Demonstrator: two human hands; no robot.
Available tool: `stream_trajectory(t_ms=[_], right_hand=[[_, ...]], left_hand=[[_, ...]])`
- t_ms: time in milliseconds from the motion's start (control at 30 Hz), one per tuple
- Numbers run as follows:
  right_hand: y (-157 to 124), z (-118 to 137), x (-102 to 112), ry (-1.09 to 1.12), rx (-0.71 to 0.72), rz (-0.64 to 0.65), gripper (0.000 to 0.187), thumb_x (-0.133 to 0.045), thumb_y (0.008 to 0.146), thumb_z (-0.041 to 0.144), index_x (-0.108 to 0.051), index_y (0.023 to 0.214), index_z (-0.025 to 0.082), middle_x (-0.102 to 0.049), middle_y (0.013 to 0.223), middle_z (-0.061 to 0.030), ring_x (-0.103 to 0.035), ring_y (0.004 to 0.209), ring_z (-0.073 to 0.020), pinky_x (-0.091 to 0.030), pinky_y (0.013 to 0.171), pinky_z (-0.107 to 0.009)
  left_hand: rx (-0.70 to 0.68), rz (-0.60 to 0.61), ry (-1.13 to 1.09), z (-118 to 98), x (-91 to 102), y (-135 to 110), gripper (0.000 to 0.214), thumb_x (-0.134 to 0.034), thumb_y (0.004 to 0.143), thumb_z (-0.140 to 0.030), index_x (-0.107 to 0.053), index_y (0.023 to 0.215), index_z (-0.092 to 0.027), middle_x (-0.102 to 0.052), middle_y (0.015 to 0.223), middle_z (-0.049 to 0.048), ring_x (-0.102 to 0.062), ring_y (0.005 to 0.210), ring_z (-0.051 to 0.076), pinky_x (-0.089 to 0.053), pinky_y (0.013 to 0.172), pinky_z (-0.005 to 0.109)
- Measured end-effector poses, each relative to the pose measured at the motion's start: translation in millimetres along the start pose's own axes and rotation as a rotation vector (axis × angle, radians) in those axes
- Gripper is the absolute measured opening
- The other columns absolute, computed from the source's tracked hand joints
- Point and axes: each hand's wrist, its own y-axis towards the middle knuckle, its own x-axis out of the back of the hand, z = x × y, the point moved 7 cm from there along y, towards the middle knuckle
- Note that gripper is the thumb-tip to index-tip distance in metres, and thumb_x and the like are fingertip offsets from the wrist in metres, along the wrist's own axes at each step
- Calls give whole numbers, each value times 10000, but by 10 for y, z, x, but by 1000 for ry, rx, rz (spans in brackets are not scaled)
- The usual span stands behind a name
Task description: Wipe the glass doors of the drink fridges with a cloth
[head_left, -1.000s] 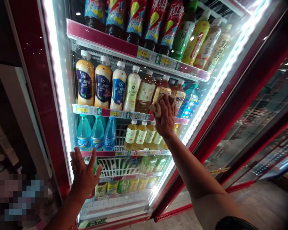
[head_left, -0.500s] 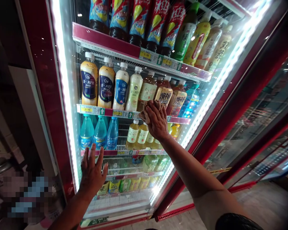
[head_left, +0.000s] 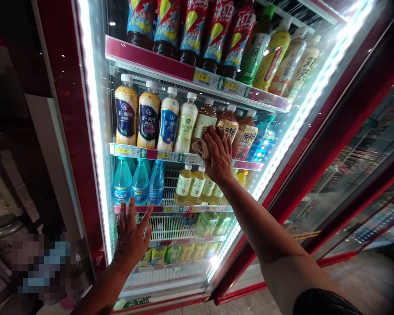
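Under my right hand [head_left: 219, 159] is a crumpled brown cloth [head_left: 202, 146], pressed against the glass door of a lit drinks cooler. Cloth and fingers cover parts of the brown-drink bottles [head_left: 246, 138] on the second shelf. Lower and to the left, my left hand [head_left: 133, 234] is raised with its fingers spread, and it holds nothing. It appears to rest on the glass, in front of the shelf edge below the blue bottles [head_left: 139, 181]. Whether its palm touches the glass, I cannot tell.
Red-labelled tea bottles [head_left: 192, 28] line the top shelf, and milk-tea bottles [head_left: 147, 113] the second. Bright light strips [head_left: 96, 131] run down both sides of the cooler. A red door frame [head_left: 302, 192] stands at the right. Metal containers [head_left: 3, 227] are at the lower left.
My right hand has moved slightly up the glass with the cloth. The left hand keeps its spread pose at nearly the same place. The whole view has shifted a little.
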Motion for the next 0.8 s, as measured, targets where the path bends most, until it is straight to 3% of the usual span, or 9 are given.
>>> stream_trajectory(t_ms=[67, 233, 433, 633, 800], right_hand=[[-15, 66, -34, -1, -4, 24, 633, -397, 1053, 293, -224, 1663, 297, -391, 1687, -42, -202, 1627, -257, -180, 1338, -572], [-30, 288, -85, 3, 162, 110, 618, -410, 1054, 282, -252, 1651, 301, -413, 1677, -12, -209, 1625, -215, -188, 1351, -512], [163, 189, -56, -21, 17, 20, 569, -372, 1068, 307, -315, 1633, 266, -407, 1679, -31, -185, 1631, -244, -169, 1350, -550], [117, 471, -135, 9, 194, 128, 583, -406, 1064, 300, -302, 1638, 296, -398, 1685, 15, -187, 1630, -204, -171, 1362, -485], [267, 416, -116, 25, 82, 92, 611, -393, 1063, 290, -253, 1658, 299, -376, 1696, 2, -161, 1636, -236, -158, 1358, -537]], left_hand=[[9, -3, -7, -8, -1, -7, 1003, -673, 900, -160, -49, 1624, -466, 183, 1749, 67, 25, 1597, 490, -249, 1235, 739], [17, -14, -10, -40, 0, -19, 1006, -677, 895, -157, -54, 1623, -463, 166, 1754, 50, -28, 1602, 479, -250, 1249, 712], [31, -7, -15, -10, -45, -43, 988, -679, 884, -145, -103, 1622, -459, 157, 1757, 39, -32, 1602, 477, -242, 1252, 707], [41, -9, -7, 12, -72, -60, 996, -688, 878, -139, -108, 1626, -450, 129, 1762, 55, -16, 1606, 463, -256, 1246, 705], [37, 20, 0, 46, -101, -82, 1023, -707, 849, -125, -121, 1623, -446, 168, 1753, 32, 7, 1606, 455, -240, 1259, 686]])
